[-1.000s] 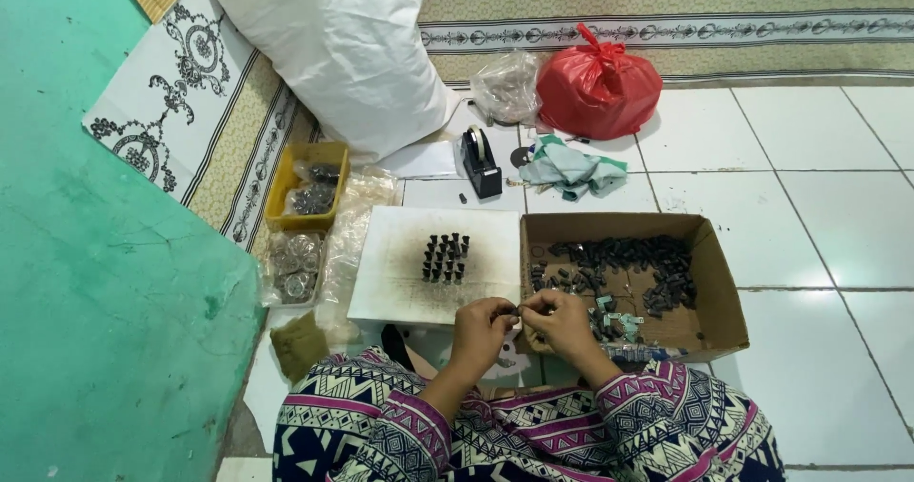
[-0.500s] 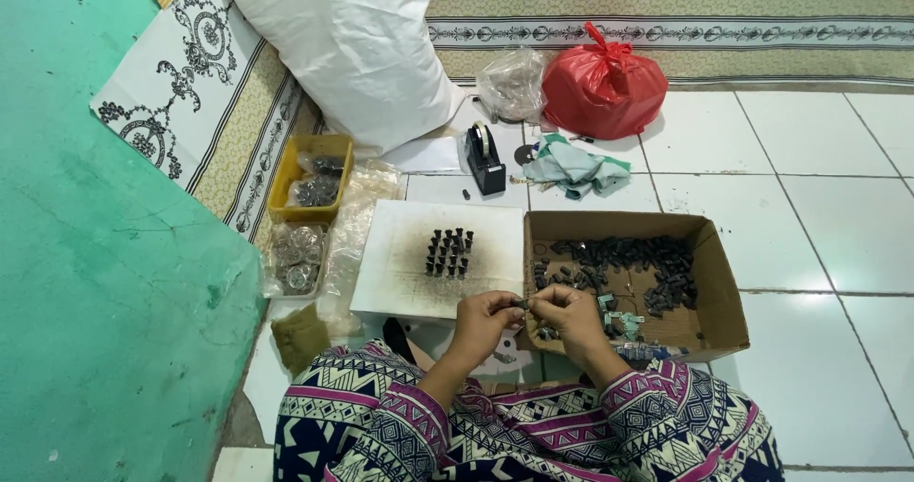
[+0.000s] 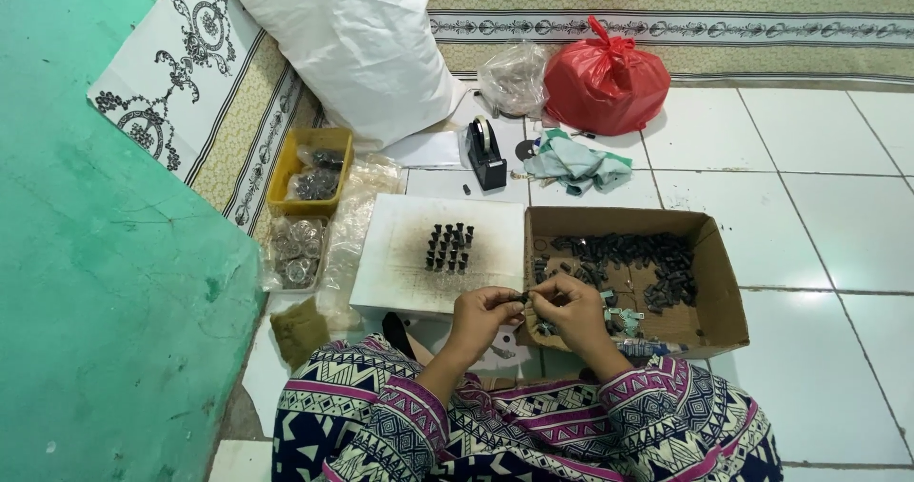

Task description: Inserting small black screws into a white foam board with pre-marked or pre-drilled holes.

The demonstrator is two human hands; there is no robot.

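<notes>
Head view: left hand (image 3: 484,312) and right hand (image 3: 569,311) meeting over box (image 3: 709,272) edge, each grip pinched narrow on one small dark part (image 3: 522,298). Fitting step; finished row on board (image 3: 405,253) at 11 o'clock, demanding upright placement.

Small dark part (image 3: 522,298) pinched between left hand (image 3: 483,312) and right hand (image 3: 572,309): too small to tell its shape, mostly covered by fingertips. Loose dark pieces (image 3: 628,253) in cardboard box (image 3: 719,291): individual shapes unreadable. Box's near wall hidden behind right hand. White sack (image 3: 352,44) cut off by top edge. Contents of red bag (image 3: 606,72) hidden. Yellow tray (image 3: 286,168) holds bagged items, kind unclear. Person's lap cut off at bottom edge.
</notes>
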